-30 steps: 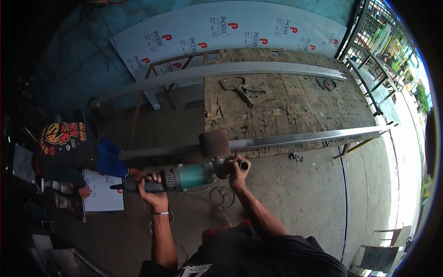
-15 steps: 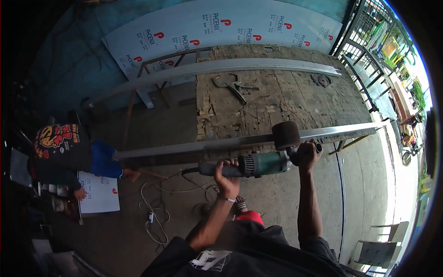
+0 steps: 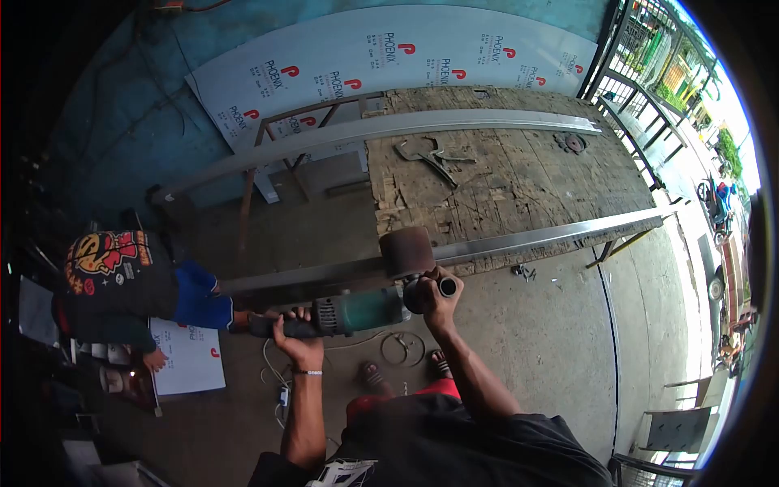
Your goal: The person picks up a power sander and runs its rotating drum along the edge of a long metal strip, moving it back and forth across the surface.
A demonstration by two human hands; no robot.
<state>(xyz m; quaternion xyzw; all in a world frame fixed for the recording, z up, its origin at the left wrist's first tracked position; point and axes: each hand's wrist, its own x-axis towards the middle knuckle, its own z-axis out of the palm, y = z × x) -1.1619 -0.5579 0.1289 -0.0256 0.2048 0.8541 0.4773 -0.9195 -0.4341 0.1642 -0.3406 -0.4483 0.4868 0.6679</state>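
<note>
A green and black power tool (image 3: 361, 313) with a brown cylindrical drum (image 3: 406, 251) lies across both my hands. Its rear grip is wrapped by my left hand (image 3: 299, 337). My right hand (image 3: 441, 302) is closed round the front side handle, whose hollow end faces up. The drum sits against or just over a long metal tube (image 3: 527, 242) at the near edge of the wooden table; actual contact cannot be made out. A second metal tube (image 3: 389, 123) lies along the far side of the table.
The worn wooden table (image 3: 503, 183) bears locking pliers (image 3: 434, 161) and a round disc (image 3: 570, 144). A co-worker (image 3: 122, 264) bends at the left beside a white sheet (image 3: 188, 361). Cables (image 3: 280, 381) lie on the floor near my feet.
Both my hands and the power tool have moved left along the near tube. The view has shifted, and both my feet now show more fully.
</note>
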